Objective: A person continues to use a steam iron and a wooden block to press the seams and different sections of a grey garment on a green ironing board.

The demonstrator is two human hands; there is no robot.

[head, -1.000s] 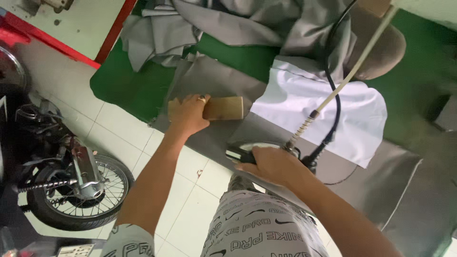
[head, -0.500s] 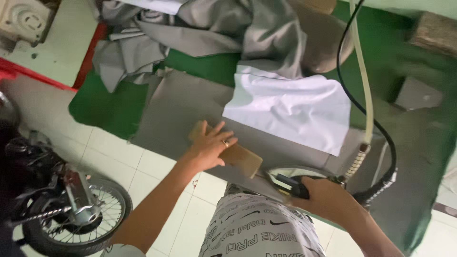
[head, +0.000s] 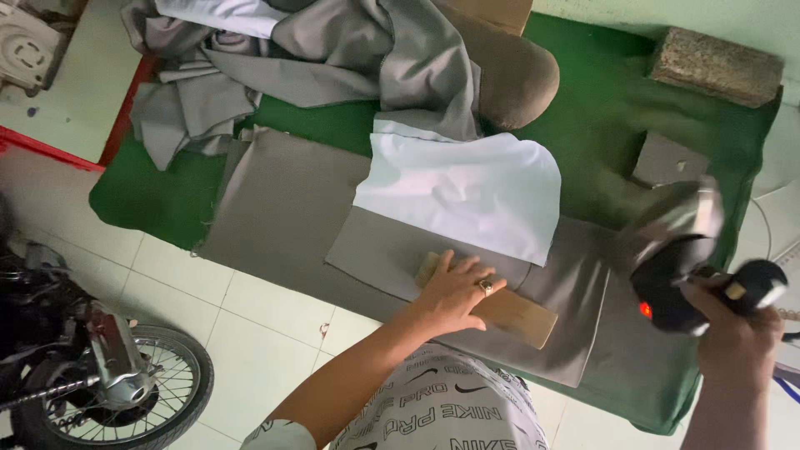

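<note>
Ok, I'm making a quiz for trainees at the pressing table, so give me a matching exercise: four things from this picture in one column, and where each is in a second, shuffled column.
Things:
1. flat tan wooden block
2. black steam iron
3. white cloth sheet
4. rough brown rectangular block

Places:
A. at the far right corner of the green padded table
B. lifted off the table in the right hand
C. pressed onto grey fabric under the left hand
D. spread over the grey fabric, mid-table

Pairs: 1-C, 2-B, 3-D, 4-A
</note>
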